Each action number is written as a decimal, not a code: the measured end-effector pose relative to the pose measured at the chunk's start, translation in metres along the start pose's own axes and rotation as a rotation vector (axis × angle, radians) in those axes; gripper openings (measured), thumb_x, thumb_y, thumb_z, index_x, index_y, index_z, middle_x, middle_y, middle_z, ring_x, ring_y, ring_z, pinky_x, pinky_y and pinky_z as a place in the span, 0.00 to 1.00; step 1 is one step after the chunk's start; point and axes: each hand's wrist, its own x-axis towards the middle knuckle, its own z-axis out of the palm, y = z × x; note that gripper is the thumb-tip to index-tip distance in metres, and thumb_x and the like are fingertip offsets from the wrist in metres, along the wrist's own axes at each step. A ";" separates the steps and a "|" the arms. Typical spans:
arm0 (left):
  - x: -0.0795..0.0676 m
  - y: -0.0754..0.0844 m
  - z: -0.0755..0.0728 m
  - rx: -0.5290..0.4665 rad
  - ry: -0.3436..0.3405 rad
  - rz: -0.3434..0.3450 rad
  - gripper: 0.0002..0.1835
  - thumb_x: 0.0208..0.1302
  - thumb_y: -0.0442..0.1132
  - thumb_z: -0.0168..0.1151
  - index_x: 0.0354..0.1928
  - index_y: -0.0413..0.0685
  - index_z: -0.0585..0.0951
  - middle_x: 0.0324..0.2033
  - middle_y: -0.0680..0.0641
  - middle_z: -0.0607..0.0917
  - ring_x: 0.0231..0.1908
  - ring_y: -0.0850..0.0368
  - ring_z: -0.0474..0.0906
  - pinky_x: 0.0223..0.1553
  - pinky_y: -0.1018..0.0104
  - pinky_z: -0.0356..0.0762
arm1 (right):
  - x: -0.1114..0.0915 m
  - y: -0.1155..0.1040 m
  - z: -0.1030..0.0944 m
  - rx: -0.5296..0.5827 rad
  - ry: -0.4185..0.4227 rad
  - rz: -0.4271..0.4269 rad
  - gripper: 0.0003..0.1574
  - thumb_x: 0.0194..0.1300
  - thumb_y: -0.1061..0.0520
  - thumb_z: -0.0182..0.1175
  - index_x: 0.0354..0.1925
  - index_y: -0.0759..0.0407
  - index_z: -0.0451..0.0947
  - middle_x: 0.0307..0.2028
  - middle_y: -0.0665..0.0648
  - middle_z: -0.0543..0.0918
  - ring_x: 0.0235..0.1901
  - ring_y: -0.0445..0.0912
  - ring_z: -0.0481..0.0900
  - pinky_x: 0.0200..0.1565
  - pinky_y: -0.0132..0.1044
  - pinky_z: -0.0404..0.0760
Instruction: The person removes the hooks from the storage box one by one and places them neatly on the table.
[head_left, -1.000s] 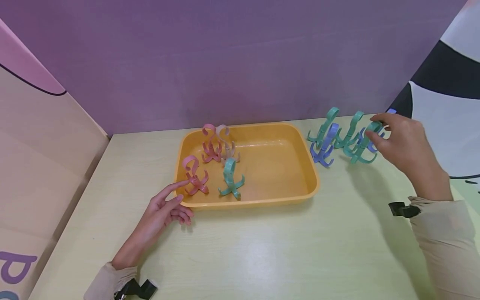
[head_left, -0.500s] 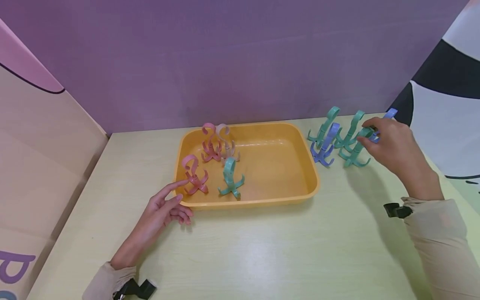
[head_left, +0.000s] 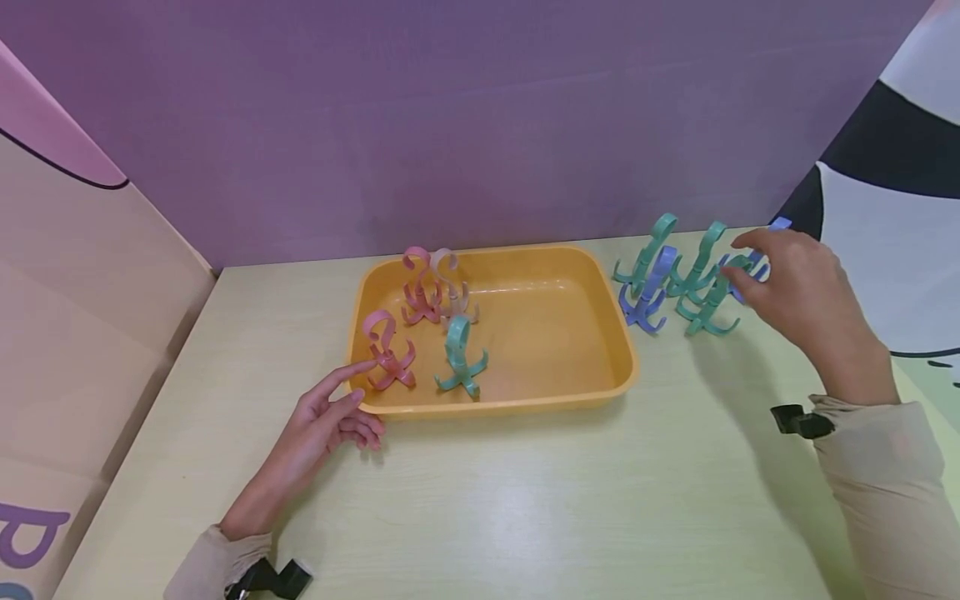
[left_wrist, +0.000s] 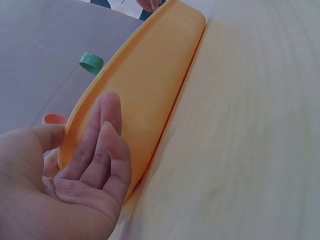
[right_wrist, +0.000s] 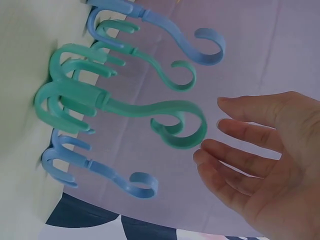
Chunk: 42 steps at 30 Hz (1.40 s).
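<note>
Plastic four-claw hooks stand upright on their prongs. The right hand (head_left: 810,292) is at a green claw hook (head_left: 705,312) on the table's right side. In the right wrist view its thumb and fingers are spread just off the curl of that green hook (right_wrist: 145,107). The left hand (head_left: 322,433) is at the front left corner of a yellow tray (head_left: 525,404). Its index finger extends over the rim beside a pink claw hook (head_left: 392,367), the thumb is at the rim, and the other fingers hang relaxed outside the wall.
Inside the tray are also a green claw hook (head_left: 459,358), a second pink one (head_left: 420,292) and a pale pink one (head_left: 453,300). Right of the tray cluster blue claw hooks (head_left: 648,300) and more green ones (head_left: 697,267). A purple backdrop (head_left: 480,125) rises behind the table.
The right hand has shifted the front green hook slightly left, then drawn a little back to the right, its fingers loosening from it. The left hand and tray have stayed put.
</note>
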 end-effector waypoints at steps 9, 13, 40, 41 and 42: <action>0.001 -0.001 0.000 0.002 -0.015 0.014 0.25 0.80 0.40 0.45 0.73 0.40 0.59 0.32 0.41 0.89 0.30 0.46 0.87 0.32 0.64 0.83 | -0.003 -0.011 -0.005 0.005 0.012 -0.021 0.20 0.68 0.60 0.62 0.55 0.70 0.76 0.52 0.75 0.79 0.51 0.69 0.73 0.48 0.68 0.71; 0.002 -0.001 0.001 -0.004 -0.011 0.005 0.26 0.80 0.40 0.46 0.74 0.40 0.59 0.32 0.41 0.89 0.30 0.47 0.87 0.32 0.64 0.83 | -0.005 -0.016 -0.008 0.020 0.034 -0.029 0.20 0.68 0.60 0.62 0.54 0.69 0.77 0.52 0.74 0.79 0.51 0.69 0.73 0.48 0.67 0.72; 0.001 0.000 -0.008 0.028 0.014 -0.002 0.25 0.80 0.41 0.46 0.73 0.42 0.61 0.32 0.41 0.89 0.31 0.47 0.87 0.34 0.64 0.84 | -0.005 -0.093 0.013 0.106 0.093 -0.330 0.17 0.60 0.66 0.68 0.48 0.65 0.80 0.48 0.65 0.83 0.54 0.62 0.76 0.52 0.59 0.77; 0.001 -0.001 -0.008 0.029 0.016 -0.004 0.25 0.80 0.41 0.46 0.73 0.42 0.61 0.32 0.41 0.89 0.31 0.47 0.87 0.34 0.64 0.84 | -0.004 -0.097 0.015 0.106 0.088 -0.350 0.17 0.59 0.66 0.68 0.48 0.65 0.80 0.47 0.64 0.83 0.53 0.61 0.77 0.51 0.58 0.78; 0.001 -0.001 -0.008 0.029 0.018 -0.004 0.25 0.80 0.42 0.46 0.73 0.42 0.61 0.32 0.41 0.89 0.31 0.47 0.87 0.34 0.64 0.84 | -0.003 -0.102 0.018 0.102 0.082 -0.370 0.17 0.59 0.66 0.69 0.48 0.65 0.80 0.47 0.64 0.83 0.53 0.61 0.77 0.51 0.58 0.78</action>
